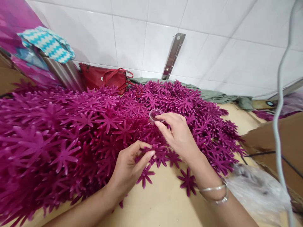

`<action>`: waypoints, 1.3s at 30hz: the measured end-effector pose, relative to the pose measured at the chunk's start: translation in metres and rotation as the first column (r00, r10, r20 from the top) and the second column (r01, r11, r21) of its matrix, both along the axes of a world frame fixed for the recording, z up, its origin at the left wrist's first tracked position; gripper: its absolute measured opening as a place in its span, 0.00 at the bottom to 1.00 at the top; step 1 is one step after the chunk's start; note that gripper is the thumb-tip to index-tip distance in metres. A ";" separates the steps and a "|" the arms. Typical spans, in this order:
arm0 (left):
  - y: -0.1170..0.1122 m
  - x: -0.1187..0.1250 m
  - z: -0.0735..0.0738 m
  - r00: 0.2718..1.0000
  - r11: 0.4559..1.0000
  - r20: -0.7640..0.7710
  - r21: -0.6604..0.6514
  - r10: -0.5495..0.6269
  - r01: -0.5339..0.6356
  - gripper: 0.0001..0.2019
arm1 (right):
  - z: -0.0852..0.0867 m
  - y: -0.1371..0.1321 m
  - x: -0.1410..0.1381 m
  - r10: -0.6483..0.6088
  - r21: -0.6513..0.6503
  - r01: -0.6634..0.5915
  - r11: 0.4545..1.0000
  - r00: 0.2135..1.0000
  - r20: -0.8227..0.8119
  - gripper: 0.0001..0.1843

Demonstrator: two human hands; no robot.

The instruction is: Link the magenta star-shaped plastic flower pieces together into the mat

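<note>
White tiles back a beige tabletop that we look down on, most of it buried under magenta. Our right hand pinches a small clear round cap by its rim, thumb and forefinger closed on it, just above the crest of the flower pile. Our left hand sits lower, at the pile's near edge, with its fingers curled and its thumb pressed in on a magenta flower (how firmly, we cannot tell). The two hands are near each other but apart.

A few loose flowers lie flat on the bare strip between our wrists, and a silver bangle circles the right wrist. Open room is only that strip toward us, since the pile fills the left and the back.

To the right a crumpled plastic bag lies close by our forearm. A cardboard box stands behind it, and a grey cable hangs across the view. Against the wall lie a red bag, a green cloth and a slanted metal bracket. At far left a blue zigzag cloth drapes over a ribbed metal case.
</note>
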State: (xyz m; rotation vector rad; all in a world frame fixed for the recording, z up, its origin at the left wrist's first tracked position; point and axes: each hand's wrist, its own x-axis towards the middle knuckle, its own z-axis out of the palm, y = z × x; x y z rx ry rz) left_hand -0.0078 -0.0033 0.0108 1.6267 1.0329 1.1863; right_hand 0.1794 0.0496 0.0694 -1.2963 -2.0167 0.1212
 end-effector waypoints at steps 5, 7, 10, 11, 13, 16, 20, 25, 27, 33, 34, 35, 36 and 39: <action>0.006 0.001 -0.002 0.968 0.960 0.249 -0.278 0.039 0.033 0.13 | 0.001 0.045 -0.014 0.045 -0.251 0.083 0.964 0.884 0.465 0.25; 0.011 0.002 -0.002 0.939 0.944 0.334 -0.329 0.080 0.037 0.16 | 0.001 0.057 -0.018 0.084 -0.315 0.117 0.942 0.825 0.559 0.25; 0.019 0.003 -0.005 0.912 0.934 0.395 -0.355 0.113 0.038 0.18 | 0.002 0.068 -0.023 0.126 -0.380 0.139 0.914 0.795 0.594 0.25; 0.021 0.003 -0.007 0.907 0.933 0.403 -0.359 0.125 0.031 0.17 | 0.003 0.069 -0.023 0.129 -0.389 0.141 0.910 0.796 0.591 0.24; 0.022 0.005 -0.011 0.895 0.926 0.417 -0.377 0.160 0.011 0.16 | 0.005 0.070 -0.021 0.127 -0.390 0.144 0.909 0.798 0.589 0.22; 0.023 0.007 -0.014 0.863 0.907 0.463 -0.422 0.203 0.014 0.19 | 0.009 0.068 -0.012 0.147 -0.372 0.068 0.926 0.842 0.519 0.17; 0.025 0.006 -0.013 0.838 0.891 0.508 -0.451 0.201 0.060 0.22 | 0.009 0.068 0.000 0.174 -0.308 -0.072 0.949 0.932 0.319 0.15; 0.027 0.003 -0.015 0.757 0.853 0.572 -0.520 0.315 0.038 0.20 | 0.014 0.065 0.001 0.172 -0.227 -0.099 0.969 0.928 0.330 0.17; 0.027 0.002 -0.015 0.733 0.835 0.585 -0.549 0.346 0.044 0.19 | 0.021 0.051 -0.004 0.132 -0.137 -0.094 0.986 0.944 0.304 0.12; 0.028 0.000 -0.014 0.724 0.851 0.630 -0.512 0.281 0.115 0.21 | 0.003 -0.031 -0.029 0.252 -0.024 -0.251 0.968 0.967 0.048 0.10; 0.028 0.000 -0.015 0.715 0.848 0.634 -0.518 0.293 0.112 0.22 | -0.007 -0.042 -0.032 0.299 -0.065 -0.294 0.954 0.949 0.099 0.11; 0.028 0.000 -0.015 0.709 0.841 0.634 -0.530 0.308 0.108 0.23 | -0.017 -0.049 -0.033 0.311 -0.090 -0.300 0.950 0.940 0.143 0.13; 0.029 0.000 -0.016 0.706 0.835 0.632 -0.540 0.319 0.106 0.24 | -0.026 -0.054 -0.033 0.311 -0.090 -0.300 0.950 0.935 0.169 0.14; 0.028 0.000 -0.016 0.704 0.840 0.645 -0.528 0.297 0.129 0.24 | -0.040 -0.057 -0.026 0.226 0.022 -0.229 0.973 0.969 0.097 0.15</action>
